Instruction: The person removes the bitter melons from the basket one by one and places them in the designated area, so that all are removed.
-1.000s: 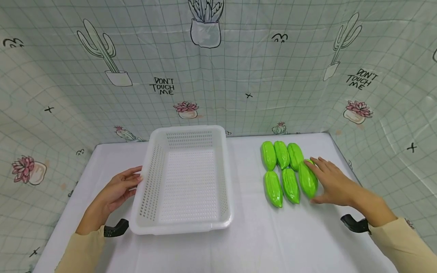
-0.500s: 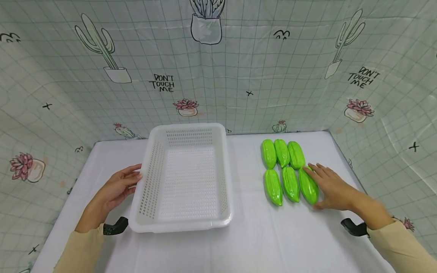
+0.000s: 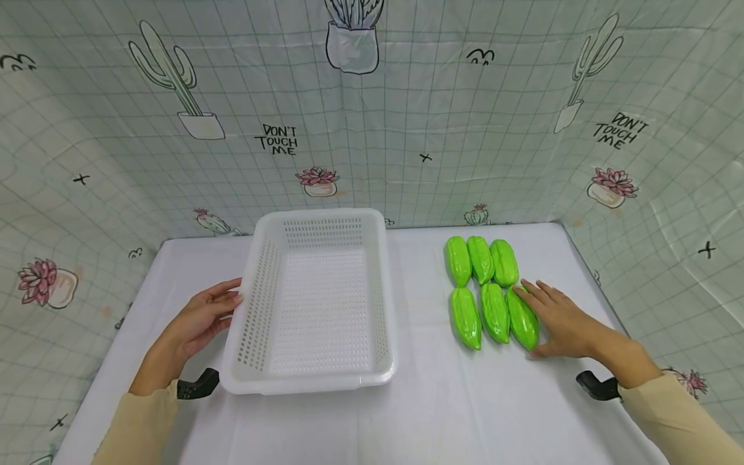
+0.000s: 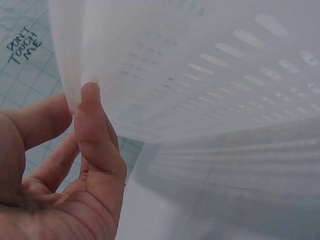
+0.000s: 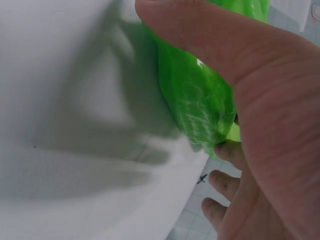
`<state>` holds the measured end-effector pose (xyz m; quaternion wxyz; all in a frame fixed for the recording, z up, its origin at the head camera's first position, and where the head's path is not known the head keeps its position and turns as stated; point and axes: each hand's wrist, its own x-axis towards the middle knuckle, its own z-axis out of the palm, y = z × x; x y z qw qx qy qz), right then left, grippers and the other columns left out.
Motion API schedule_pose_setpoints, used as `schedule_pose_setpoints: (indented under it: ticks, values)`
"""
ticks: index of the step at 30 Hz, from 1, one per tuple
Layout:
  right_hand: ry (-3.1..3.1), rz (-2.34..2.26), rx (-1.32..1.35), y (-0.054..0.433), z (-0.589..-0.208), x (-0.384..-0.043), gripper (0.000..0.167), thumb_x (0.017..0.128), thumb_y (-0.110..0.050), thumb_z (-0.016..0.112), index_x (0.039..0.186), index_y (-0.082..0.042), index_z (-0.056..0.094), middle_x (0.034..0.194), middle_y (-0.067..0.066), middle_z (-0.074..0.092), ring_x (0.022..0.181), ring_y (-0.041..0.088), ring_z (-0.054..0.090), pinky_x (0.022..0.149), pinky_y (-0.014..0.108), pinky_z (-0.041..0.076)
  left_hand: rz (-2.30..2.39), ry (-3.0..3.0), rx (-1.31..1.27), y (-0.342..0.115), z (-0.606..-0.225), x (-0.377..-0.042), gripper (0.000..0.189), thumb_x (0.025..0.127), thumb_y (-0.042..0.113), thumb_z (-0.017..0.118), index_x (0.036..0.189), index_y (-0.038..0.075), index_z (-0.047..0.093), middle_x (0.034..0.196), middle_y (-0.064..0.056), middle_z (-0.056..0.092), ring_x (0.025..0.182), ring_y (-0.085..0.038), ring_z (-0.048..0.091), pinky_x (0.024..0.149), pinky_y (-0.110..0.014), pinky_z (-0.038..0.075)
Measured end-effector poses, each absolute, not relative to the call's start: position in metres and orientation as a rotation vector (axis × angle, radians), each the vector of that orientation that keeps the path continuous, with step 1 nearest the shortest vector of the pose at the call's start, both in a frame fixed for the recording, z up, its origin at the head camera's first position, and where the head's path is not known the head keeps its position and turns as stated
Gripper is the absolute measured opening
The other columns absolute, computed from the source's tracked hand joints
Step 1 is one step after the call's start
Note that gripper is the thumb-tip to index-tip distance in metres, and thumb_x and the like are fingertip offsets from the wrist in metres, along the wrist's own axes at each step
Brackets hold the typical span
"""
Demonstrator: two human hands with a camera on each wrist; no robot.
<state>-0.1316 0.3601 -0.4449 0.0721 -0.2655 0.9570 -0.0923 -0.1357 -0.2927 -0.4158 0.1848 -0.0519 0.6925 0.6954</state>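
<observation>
A white perforated plastic basket point(image 3: 325, 310) stands left of centre. My left hand point(image 3: 203, 320) pinches its left rim; in the left wrist view the thumb and a finger point(image 4: 92, 120) lie on either side of the rim. To the right are several glossy, ridged green vegetables that look like bitter melons, set in two short rows. My right hand point(image 3: 564, 323) holds the nearer row's right-most bitter melon point(image 3: 522, 318) between thumb and forefinger, at its two ends. In the right wrist view the thumb crosses over part of this bitter melon point(image 5: 195, 95), hiding some of it.
A white cloth covers the table point(image 3: 418, 413). Patterned sheets point(image 3: 383, 116) hang behind and at both sides. The upper-row bitter melons point(image 3: 481, 259) and the lower-row ones point(image 3: 465, 318) lie close together, to the left of my right hand.
The right-most bitter melon of the nearer row has shifted toward me, then slightly left, together with my right hand. My left hand has stayed at the basket rim.
</observation>
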Motion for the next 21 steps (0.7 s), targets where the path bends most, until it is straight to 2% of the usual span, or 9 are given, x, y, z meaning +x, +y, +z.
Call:
schedule_pose_setpoints:
  ticks: [5,12,21]
  values:
    - [2.861,-0.3,-0.757,0.36,-0.4442,-0.1318,0.128,0.067,-0.043,0.1,0.161,0.003,0.026,0.163,0.036,0.028,0.146,0.064,0.025,0.114,0.077,0.026,1.955,1.96,-0.138,-0.2924,-0.4164,-0.137,0.067,0.109,0.015,0.061,0.164,-0.002,0.026,0.114,0.012,0.069,0.099,-0.005,0.07,0.082,-0.022,0.058]
    - [2.864,-0.313,-0.757,0.363,-0.4468,-0.1296,0.131,0.068,-0.045,0.099,0.163,0.002,0.023,0.161,0.038,0.029,0.145,0.065,0.026,0.112,0.077,0.027,2.01,1.905,-0.142,-0.2934,-0.4199,-0.1374,0.055,0.109,0.013,0.061,0.159,0.005,0.04,0.113,0.011,0.071,0.098,-0.006,0.071,0.082,-0.022,0.059]
    - [2.851,-0.37,-0.715,0.3648,-0.4445,-0.1297,0.13,0.07,-0.048,0.097,0.164,0.002,0.022,0.162,0.04,0.028,0.146,0.065,0.025,0.113,0.077,0.025,2.013,1.896,-0.132,-0.294,-0.4259,-0.1363,0.065,0.111,0.015,0.056,0.165,-0.003,0.024,0.115,0.012,0.069,0.101,-0.005,0.07,0.086,-0.022,0.059]
